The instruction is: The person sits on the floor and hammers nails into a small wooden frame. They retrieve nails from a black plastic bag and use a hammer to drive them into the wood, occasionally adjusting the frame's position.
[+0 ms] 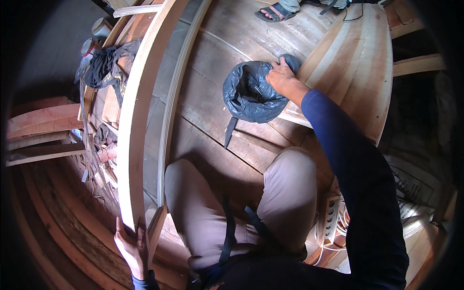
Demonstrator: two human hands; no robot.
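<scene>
My right hand [282, 77] reaches forward and is closed on the gathered rim of a dark plastic bag [237, 104]. The bag sits on the plank floor with its mouth open upward; what lies in its dark inside I cannot make out. Low at the left, my left hand [131, 246] wraps round the near end of a long, pale, slightly curved wooden beam [133, 125]. Just below the bag, a dark flat piece with a pointed end [230, 133] lies on the boards.
A wide board of joined planks [357, 67] stands at the right. Near my right elbow is a power strip [331, 217] with white cables. Beyond the beam lie dark cloth [104, 65] and jars. A person's sandalled foot [274, 13] rests at the top.
</scene>
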